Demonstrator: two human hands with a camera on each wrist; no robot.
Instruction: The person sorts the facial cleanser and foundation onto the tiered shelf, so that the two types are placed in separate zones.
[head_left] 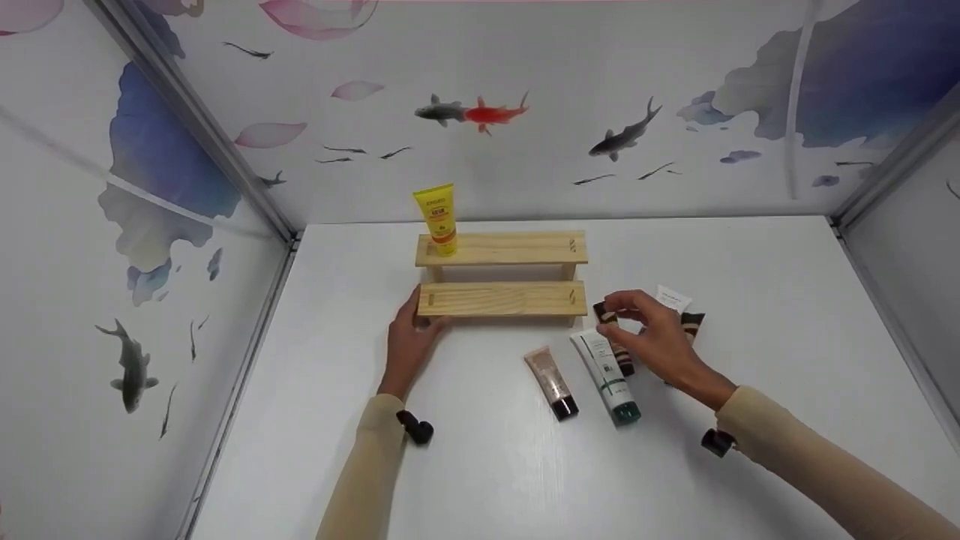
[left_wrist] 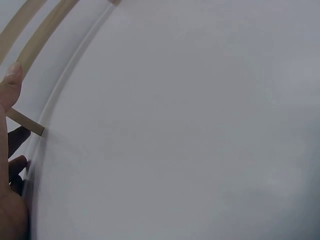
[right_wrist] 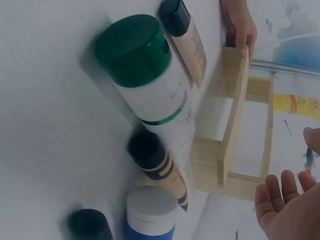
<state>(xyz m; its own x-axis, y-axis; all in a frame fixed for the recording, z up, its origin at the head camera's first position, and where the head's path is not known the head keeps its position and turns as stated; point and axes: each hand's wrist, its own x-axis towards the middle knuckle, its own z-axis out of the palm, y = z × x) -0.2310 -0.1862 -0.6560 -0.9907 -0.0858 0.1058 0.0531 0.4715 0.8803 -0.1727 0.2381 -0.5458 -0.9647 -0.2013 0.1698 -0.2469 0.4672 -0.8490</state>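
A two-step wooden rack (head_left: 502,300) stands on the table. My left hand (head_left: 411,337) grips the left end of its lower step, thumb at the front and other fingers round the side. Upright on the upper step, at its left, is a yellow tube (head_left: 439,221). My right hand (head_left: 660,341) hovers over several tubes right of the rack, thumb and fingers apart and holding nothing. Beneath and beside it lie a brown-and-black striped tube (head_left: 624,358) and a white tube with a green cap (head_left: 606,375). Further left lies a beige tube with a black cap (head_left: 551,382).
Behind my right hand show a white tube end (head_left: 673,298) and a dark tube end (head_left: 691,324), partly hidden. In the right wrist view, a white cap on a blue tube (right_wrist: 151,210) stands out. Printed walls enclose the white table (head_left: 480,472).
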